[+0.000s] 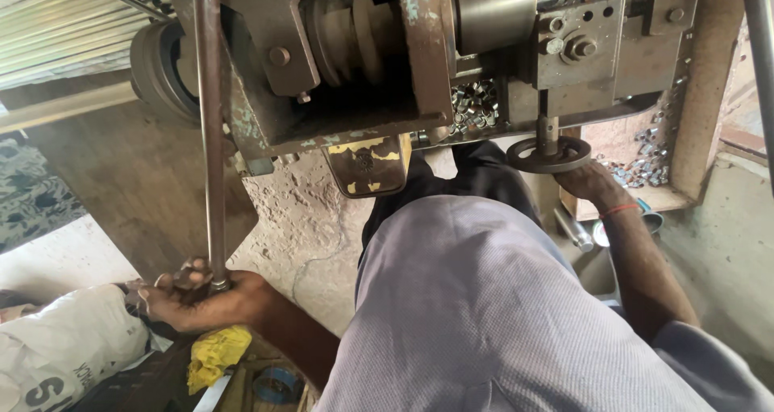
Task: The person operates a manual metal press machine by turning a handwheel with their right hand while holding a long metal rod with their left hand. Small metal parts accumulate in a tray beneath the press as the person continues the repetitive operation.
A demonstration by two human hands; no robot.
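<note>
The fingers (173, 283) of the left hand (201, 299) are curled shut around the lower end of a long, thin, rusty steel rod (211, 122), which runs up and away to the old grey-green metal machine (363, 57) at the far side. The right hand (592, 182) reaches to the right; its fingers lie under and against the small dark round handwheel (548, 154) on a short vertical shaft, but how tightly they close on it cannot be told.

Judging from this, the work goes best with the rod kept straight and gripped low while the wheel is turned in small, even amounts.

A heap of small shiny metal nuts (474, 106) sits inside the machine, more in the wooden tray (685, 138) at right. A crumpled yellow cloth (214, 351) and a white woven sack (72, 339) lie near left.
</note>
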